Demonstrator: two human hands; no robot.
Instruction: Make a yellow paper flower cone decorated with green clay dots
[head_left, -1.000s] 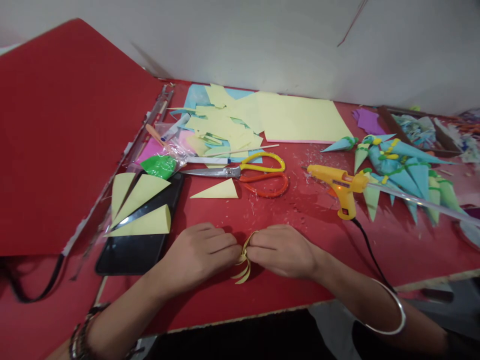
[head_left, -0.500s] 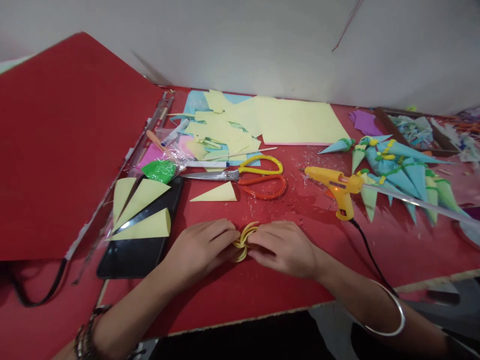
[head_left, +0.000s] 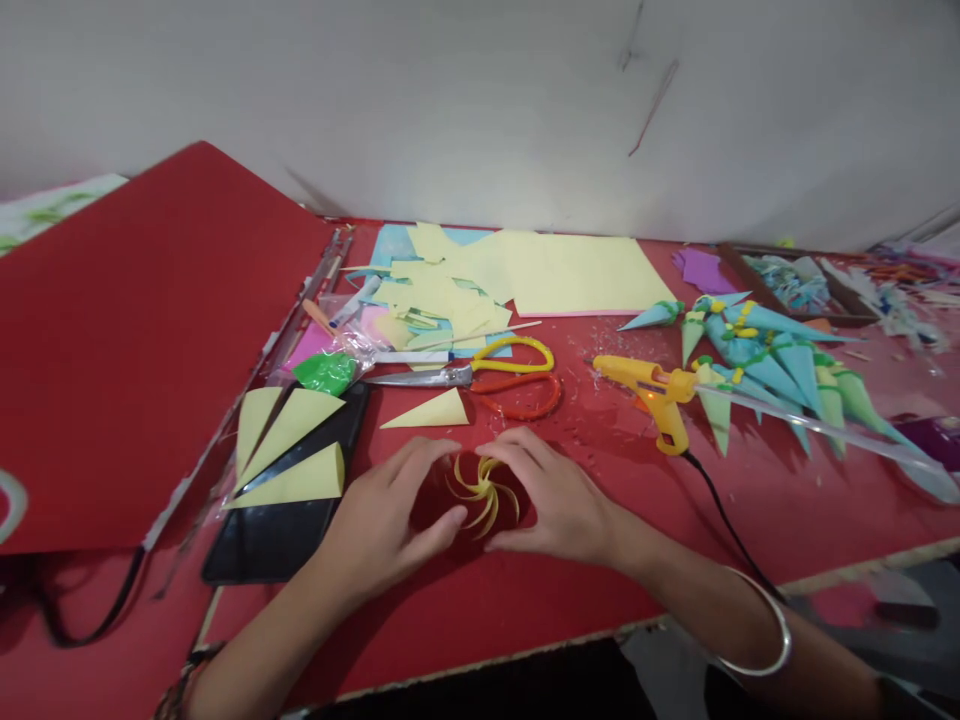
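Note:
A yellow paper swirl (head_left: 486, 490) with several curved strips meeting at its centre lies on the red tabletop (head_left: 450, 620). My left hand (head_left: 390, 510) curves around its left side, thumb and fingers apart. On the other side my right hand (head_left: 551, 495) is likewise spread, its fingertips close to the strips; whether they touch I cannot tell. Just beyond the hands lies a pale yellow paper cone (head_left: 431, 410). Scissors (head_left: 465, 376) with one yellow and one red handle rest behind it.
A yellow glue gun (head_left: 645, 390) with a lit orange light and trailing cord lies right. Beyond it are blue and green paper cones (head_left: 780, 360). Yellow cones (head_left: 292, 475) rest on a black phone (head_left: 262, 540) at left. Yellow paper (head_left: 585, 275) lies by the wall.
Both hands have opened away from the yellow strips, which were pinched in a bunch and now fan out in a swirl. The camera view has shifted slightly.

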